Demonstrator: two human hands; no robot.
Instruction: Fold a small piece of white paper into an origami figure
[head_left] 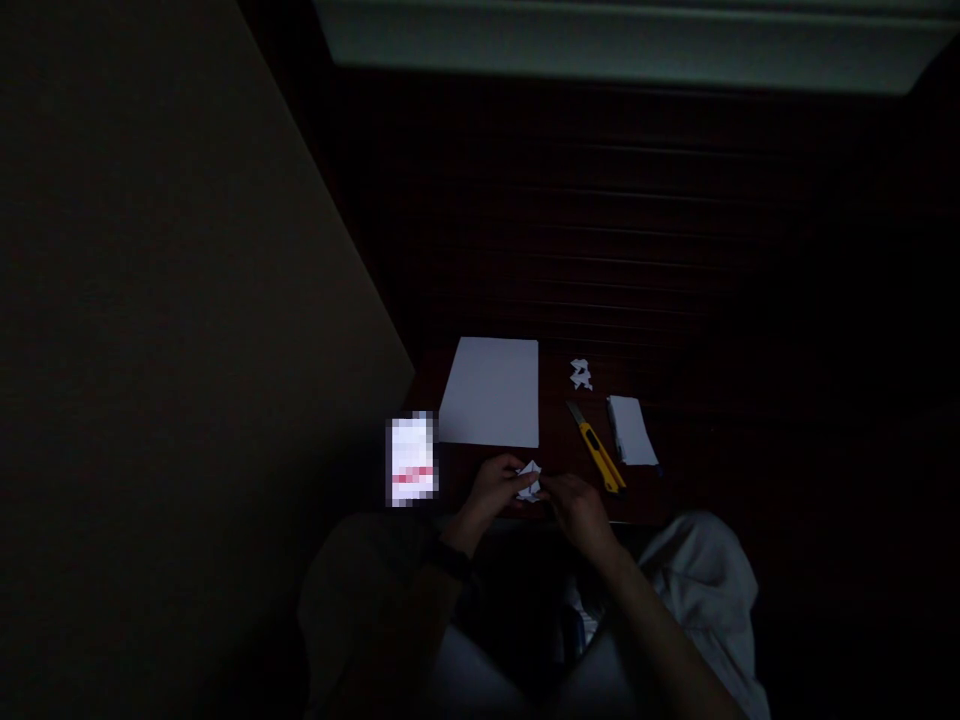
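Near the front edge of the dark table, a small folded white paper [529, 481] is between my two hands. My left hand [496, 486] grips it from the left, thumb on top and fingers beneath and behind. On the other side, my right hand [579, 508] has its fingertips pinched at the paper's right edge. A yellow utility knife [598, 452] lies just beyond my right hand, its blade out and pointing away from me. Beyond my left hand lies a large white sheet of paper [495, 392].
Small folded paper pieces [580, 374] lie at the back of the table. Right of the knife is a stack of smaller white paper [631, 431], with a dark pen-like object partly under it. A blurred-out bright rectangle [412, 458] is at the left. A wall [187, 250] rises on the left.
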